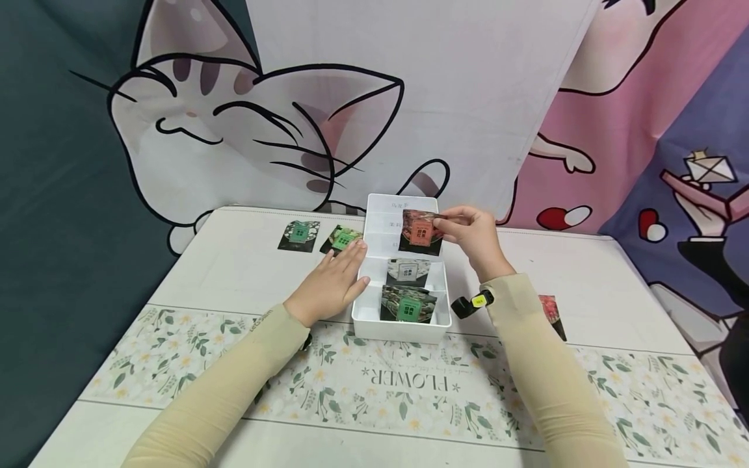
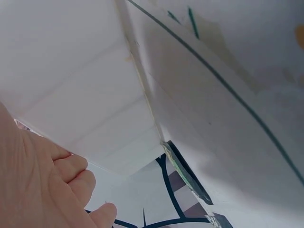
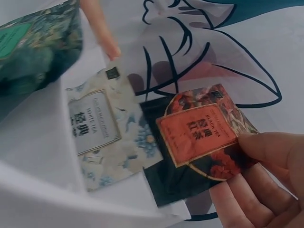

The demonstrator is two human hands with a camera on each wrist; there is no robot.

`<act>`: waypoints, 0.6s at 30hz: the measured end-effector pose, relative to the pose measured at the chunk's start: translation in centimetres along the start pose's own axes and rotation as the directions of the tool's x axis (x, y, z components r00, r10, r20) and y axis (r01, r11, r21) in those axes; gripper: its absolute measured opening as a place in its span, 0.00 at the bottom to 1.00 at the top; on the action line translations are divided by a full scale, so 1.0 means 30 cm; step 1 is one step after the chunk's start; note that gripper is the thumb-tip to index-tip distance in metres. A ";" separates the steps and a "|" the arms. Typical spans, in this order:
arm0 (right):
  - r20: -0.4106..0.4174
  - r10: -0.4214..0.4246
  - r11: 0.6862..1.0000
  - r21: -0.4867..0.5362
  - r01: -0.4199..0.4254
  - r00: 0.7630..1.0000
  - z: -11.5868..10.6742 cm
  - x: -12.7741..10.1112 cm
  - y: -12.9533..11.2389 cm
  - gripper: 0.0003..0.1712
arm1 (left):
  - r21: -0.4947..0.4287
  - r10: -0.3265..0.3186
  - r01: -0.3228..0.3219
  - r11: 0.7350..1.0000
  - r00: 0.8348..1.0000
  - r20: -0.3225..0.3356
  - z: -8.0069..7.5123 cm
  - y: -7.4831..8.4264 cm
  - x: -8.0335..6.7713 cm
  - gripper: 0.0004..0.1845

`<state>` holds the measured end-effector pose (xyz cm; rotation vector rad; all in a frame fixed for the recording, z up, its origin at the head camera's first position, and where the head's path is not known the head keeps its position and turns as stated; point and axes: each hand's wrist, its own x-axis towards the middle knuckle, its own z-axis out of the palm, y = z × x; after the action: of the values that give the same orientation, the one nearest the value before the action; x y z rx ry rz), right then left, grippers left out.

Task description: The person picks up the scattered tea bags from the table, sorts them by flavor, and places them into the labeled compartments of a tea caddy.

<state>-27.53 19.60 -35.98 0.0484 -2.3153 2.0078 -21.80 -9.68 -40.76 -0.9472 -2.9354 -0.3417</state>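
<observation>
My right hand [image 1: 476, 240] pinches a red and dark tea sachet [image 1: 418, 235] between thumb and fingers, over the far compartments of a white divided box [image 1: 398, 333]. The label on this sachet reads "BLACK TEA" in the right wrist view. Nearer in the box stands a pale white tea sachet [image 3: 111, 126] with blue flowers. A dark green sachet [image 1: 407, 304] is in the nearest compartment. My left hand [image 1: 328, 286] lies along the left side of the box, fingers extended, its fingertips right at the rim and overlapping a bright green sachet [image 1: 341, 238].
Left of the box, another green-labelled sachet [image 1: 299, 235] lies on the table [image 1: 246, 276]. A red sachet [image 1: 552, 315] is on the right, partly hidden behind the right sleeve [image 1: 526, 338]. Handwritten marks show inside the far compartments. Behind the table hangs a cartoon cat curtain [image 1: 468, 78].
</observation>
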 end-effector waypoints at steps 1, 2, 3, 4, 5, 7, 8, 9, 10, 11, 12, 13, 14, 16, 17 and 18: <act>-0.001 0.003 1.000 -0.014 -0.003 1.000 0.003 0.000 0.004 0.13 | 0.002 -0.002 0.002 1.000 1.000 0.003 0.000 0.000 0.000 0.37; -0.001 0.006 1.000 -0.029 -0.006 1.000 0.007 -0.002 0.006 0.14 | 0.004 -0.003 0.003 1.000 1.000 0.006 0.000 0.000 0.000 0.37; 0.000 0.012 0.999 -0.047 -0.012 1.000 0.011 -0.003 0.008 0.15 | 0.005 -0.002 0.002 1.000 1.000 0.005 0.000 0.000 -0.001 0.37; 0.003 0.016 0.998 -0.058 -0.015 1.000 0.014 -0.004 0.010 0.15 | 0.005 -0.002 0.002 1.000 1.000 0.004 -0.001 0.000 -0.001 0.37; 0.005 0.018 0.998 -0.063 -0.017 1.000 0.017 -0.005 0.011 0.15 | 0.005 -0.002 0.002 1.000 1.000 0.004 -0.001 0.001 -0.001 0.37; 0.009 0.017 0.998 -0.063 -0.017 1.000 0.021 -0.005 0.014 0.16 | -0.002 0.000 0.000 1.000 1.000 0.001 -0.001 0.001 -0.001 0.37; 0.012 0.017 0.998 -0.067 -0.017 1.000 0.023 -0.005 0.014 0.15 | -0.006 0.001 -0.001 1.000 1.000 -0.002 -0.001 0.001 -0.001 0.37; 0.015 0.018 0.997 -0.076 -0.017 1.000 0.023 -0.005 0.015 0.15 | -0.012 0.002 -0.002 1.000 1.000 -0.005 -0.001 0.001 -0.001 0.37; 0.018 0.017 0.996 -0.086 -0.015 1.000 0.023 -0.005 0.014 0.15 | -0.015 0.001 -0.001 1.000 1.000 -0.003 -0.001 0.001 -0.001 0.37; 0.020 0.014 0.995 -0.099 -0.012 1.000 0.023 -0.005 0.013 0.15 | -0.019 0.001 -0.001 1.000 1.000 -0.002 -0.001 0.001 -0.001 0.37; 0.020 0.010 0.993 -0.116 -0.008 1.000 0.023 -0.006 0.012 0.14 | -0.021 0.000 0.000 1.000 1.000 -0.001 0.000 0.001 -0.001 0.37; 0.023 0.004 0.991 -0.134 -0.001 1.000 0.022 -0.007 0.010 0.13 | -0.022 0.000 0.000 1.000 1.000 -0.002 0.000 0.001 -0.002 0.37; 0.027 -0.001 0.988 -0.151 0.006 1.000 0.021 -0.007 0.009 0.13 | -0.021 -0.001 0.001 1.000 1.000 -0.003 0.001 0.000 -0.002 0.37; 0.036 -0.012 0.984 -0.176 0.018 0.999 0.020 -0.008 0.006 0.12 | -0.019 -0.003 0.003 1.000 1.000 -0.002 0.002 0.000 -0.003 0.37; 0.040 -0.015 0.983 -0.184 0.022 0.999 0.020 -0.009 0.005 0.11 | -0.019 -0.005 0.005 1.000 1.000 -0.001 0.003 0.000 -0.003 0.37; 0.042 -0.016 0.981 -0.192 0.023 0.999 0.020 -0.009 0.004 0.11 | -0.021 -0.007 0.007 1.000 1.000 0.001 0.004 -0.001 -0.003 0.37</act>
<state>-27.30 19.03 -36.20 0.1004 -2.5117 1.7796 -21.73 -9.72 -40.90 -0.9403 -2.9421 -0.3729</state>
